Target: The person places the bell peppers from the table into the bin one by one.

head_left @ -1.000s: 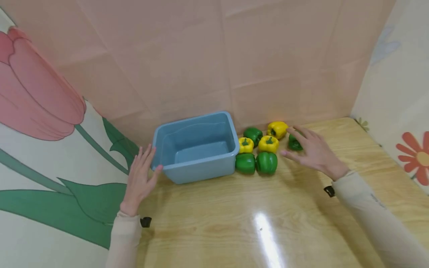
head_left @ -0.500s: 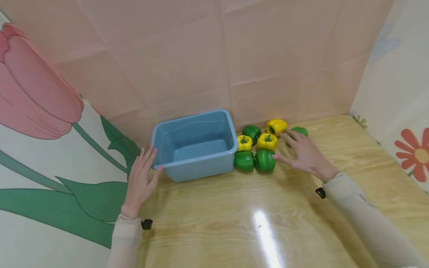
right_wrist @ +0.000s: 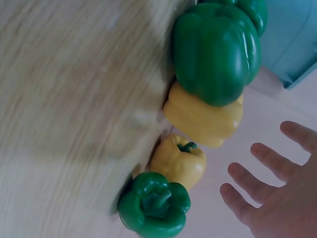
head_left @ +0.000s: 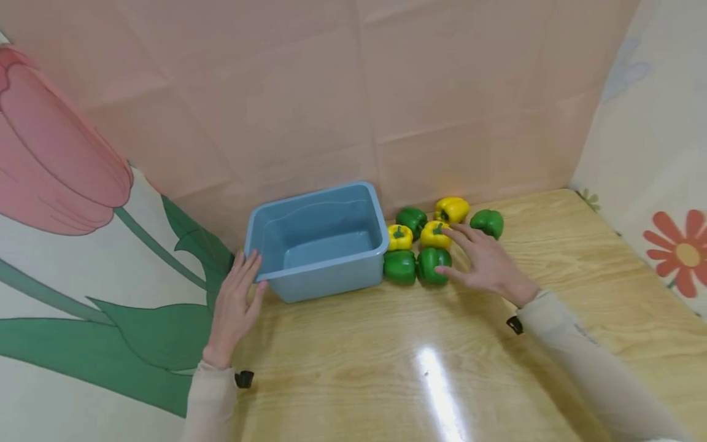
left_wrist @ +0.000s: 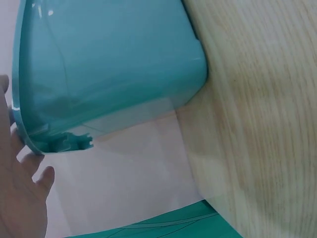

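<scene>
- Clock read in the head view, 12 pointing away from the person.
- Right sleeve (head_left: 585, 362): faint mark near the cuff, illegible.
- Left hand (head_left: 236, 307): unclenched, fingers extended at the 8 o'clock corner of the blue bin (head_left: 326, 277).
- Right hand (head_left: 488, 263): fingers spread, grasping nothing; contact with peppers cannot be told.
- Front-right green pepper (head_left: 429, 261): on the table (head_left: 342, 368), at 9 o'clock from the right hand, thumb tip across it in view — right hand clearly nearer. From the left hand: between 2 and 3, past the bin. Blocky; no clear long axis.
- Front-left green pepper (head_left: 399, 267): at its 9 o'clock, close by the bin.
- Bin: long axis roughly 8:30 to 2:30.
- Middle yellow pepper (head_left: 434, 236): 10 o'clock from the right hand; left yellow pepper (head_left: 400, 237) at its 9.
- Behind: back green pepper (head_left: 411, 219), back yellow pepper (head_left: 452, 210); far-right green pepper (head_left: 486, 223) at the right hand's 12.
- Pink sheet (head_left: 287, 110) farthest — no brand or label readable on bin or peppers.
</scene>
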`<state>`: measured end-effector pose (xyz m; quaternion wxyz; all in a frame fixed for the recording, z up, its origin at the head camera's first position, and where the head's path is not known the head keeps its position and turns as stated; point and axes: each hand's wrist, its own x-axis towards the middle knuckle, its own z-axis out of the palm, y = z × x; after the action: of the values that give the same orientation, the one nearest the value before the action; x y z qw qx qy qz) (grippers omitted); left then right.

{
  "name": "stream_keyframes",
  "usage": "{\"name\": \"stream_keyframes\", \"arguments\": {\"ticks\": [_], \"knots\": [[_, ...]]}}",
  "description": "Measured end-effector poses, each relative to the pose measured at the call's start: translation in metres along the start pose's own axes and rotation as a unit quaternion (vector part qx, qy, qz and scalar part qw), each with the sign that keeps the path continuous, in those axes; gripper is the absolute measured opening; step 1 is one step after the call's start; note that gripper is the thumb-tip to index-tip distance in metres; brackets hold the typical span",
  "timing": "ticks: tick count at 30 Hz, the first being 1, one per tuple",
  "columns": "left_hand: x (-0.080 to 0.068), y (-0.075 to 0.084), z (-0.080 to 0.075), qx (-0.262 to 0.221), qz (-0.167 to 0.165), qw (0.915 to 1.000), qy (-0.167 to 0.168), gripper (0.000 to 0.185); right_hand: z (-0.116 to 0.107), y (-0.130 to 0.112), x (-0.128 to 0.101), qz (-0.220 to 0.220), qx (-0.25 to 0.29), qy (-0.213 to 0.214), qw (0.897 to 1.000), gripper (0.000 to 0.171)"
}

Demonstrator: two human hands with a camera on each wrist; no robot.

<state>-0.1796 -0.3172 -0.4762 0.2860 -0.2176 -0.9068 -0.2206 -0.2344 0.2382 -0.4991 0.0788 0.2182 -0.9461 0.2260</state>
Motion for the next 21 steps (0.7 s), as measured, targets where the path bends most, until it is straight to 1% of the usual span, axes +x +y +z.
{"name": "stream_keyframes", "arguments": {"ticks": [8, 13, 17, 21], "knots": [[-0.005, 0.001, 0.003, -0.006, -0.003, 1.0000, -0.001, 0.053, 0.013, -0.002, -0.001, -0.025, 0.009, 0.033, 0.999, 0.091], [-0.008, -0.002, 0.006, -0.003, 0.006, 1.0000, 0.002, 0.050, 0.020, -0.004, -0.002, -0.035, 0.012, 0.040, 0.999, 0.089], [-0.009, -0.002, 0.007, -0.009, 0.005, 0.9999, 0.002, 0.048, 0.024, -0.006, -0.001, -0.049, 0.010, 0.049, 0.998, 0.087], [-0.008, -0.001, 0.007, -0.010, 0.005, 0.9999, 0.002, 0.049, 0.029, -0.007, 0.001, -0.054, 0.008, 0.056, 0.997, 0.085]]}}
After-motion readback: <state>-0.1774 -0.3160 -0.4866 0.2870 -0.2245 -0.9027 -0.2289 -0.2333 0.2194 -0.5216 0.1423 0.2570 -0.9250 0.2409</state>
